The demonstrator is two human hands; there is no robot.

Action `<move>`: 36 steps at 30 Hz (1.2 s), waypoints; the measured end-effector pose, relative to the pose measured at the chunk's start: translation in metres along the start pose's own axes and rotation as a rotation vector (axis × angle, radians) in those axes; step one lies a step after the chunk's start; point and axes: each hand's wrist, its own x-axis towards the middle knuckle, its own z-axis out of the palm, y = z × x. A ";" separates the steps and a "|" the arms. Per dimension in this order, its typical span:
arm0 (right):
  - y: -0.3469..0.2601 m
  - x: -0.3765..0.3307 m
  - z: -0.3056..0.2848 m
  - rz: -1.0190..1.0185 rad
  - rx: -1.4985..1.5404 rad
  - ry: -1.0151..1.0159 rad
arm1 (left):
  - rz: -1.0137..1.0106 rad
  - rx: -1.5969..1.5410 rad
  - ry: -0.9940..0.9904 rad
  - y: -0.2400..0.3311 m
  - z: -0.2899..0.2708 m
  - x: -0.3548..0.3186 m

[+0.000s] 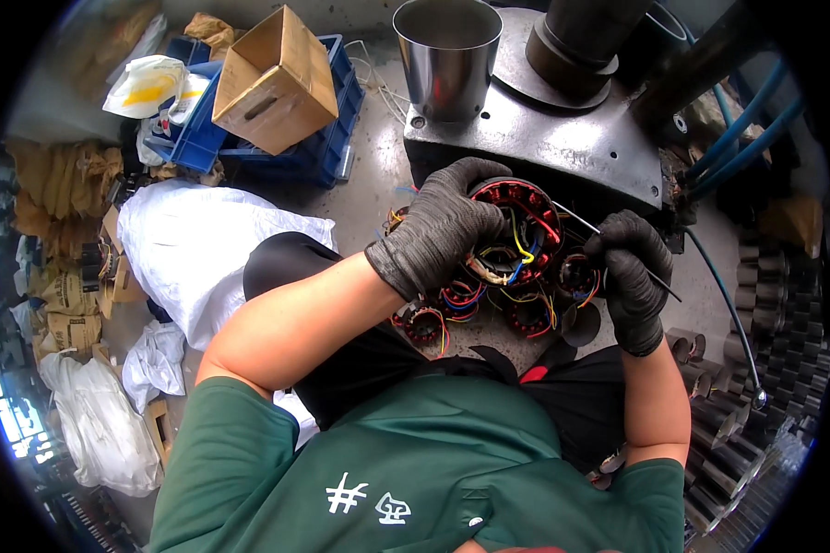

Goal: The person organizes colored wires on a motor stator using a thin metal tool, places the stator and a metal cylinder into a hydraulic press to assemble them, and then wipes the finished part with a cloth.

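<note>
My left hand (pixel 443 221), in a dark grey knit glove, is closed on the rim of a wound motor stator (pixel 537 214). The stator is tilted in front of me, with red coils round its ring and yellow, blue, red and white wires inside. My gloved right hand (pixel 634 281) grips a thin metal rod (pixel 576 217). One end of the rod points at the stator's upper right edge; whether it touches cannot be made out. The rod's dark other end sticks out past my fingers. Below, several smaller stators (pixel 530 313) with coloured leads rest on the floor.
Ahead stands a heavy metal press base (pixel 563 138) carrying a shiny steel cup (pixel 447 64) and a dark column (pixel 581 55). A cardboard box (pixel 277 92) sits on blue crates (pixel 337 138) at far left. White sacks (pixel 212 249) lie left; stacked metal cylinders (pixel 775 332) stand right.
</note>
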 end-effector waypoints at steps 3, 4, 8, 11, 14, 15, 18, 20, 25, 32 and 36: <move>0.000 0.001 -0.002 0.063 0.008 -0.058 | -0.053 -0.069 -0.008 0.006 0.001 -0.002; 0.001 0.001 -0.001 0.065 0.007 -0.058 | -0.081 -0.121 -0.015 0.006 0.001 -0.002; 0.003 0.004 0.008 0.049 0.005 -0.059 | -0.126 -0.195 -0.032 0.004 -0.002 -0.001; 0.000 0.003 0.006 0.043 -0.001 -0.056 | -0.158 -0.290 -0.066 -0.001 -0.002 0.002; -0.001 0.001 0.005 0.100 0.040 -0.057 | -0.146 -0.298 -0.063 -0.002 -0.002 0.002; -0.001 0.001 0.004 0.120 0.069 -0.053 | -0.144 -0.271 -0.072 -0.003 -0.003 0.003; 0.000 0.001 0.004 0.085 0.026 -0.061 | -0.151 -0.255 -0.079 -0.001 -0.003 0.002; 0.000 0.000 0.006 0.079 0.040 -0.043 | -0.160 -0.266 -0.079 -0.001 -0.002 0.002; -0.005 0.002 0.009 0.114 0.082 -0.056 | -0.104 -0.296 -0.126 -0.010 -0.004 0.008; 0.006 0.000 0.013 0.146 0.194 -0.022 | -0.155 -0.382 -0.071 -0.007 -0.002 0.005; 0.007 0.001 0.010 0.224 0.313 -0.031 | -0.148 -0.343 -0.077 -0.002 -0.002 0.002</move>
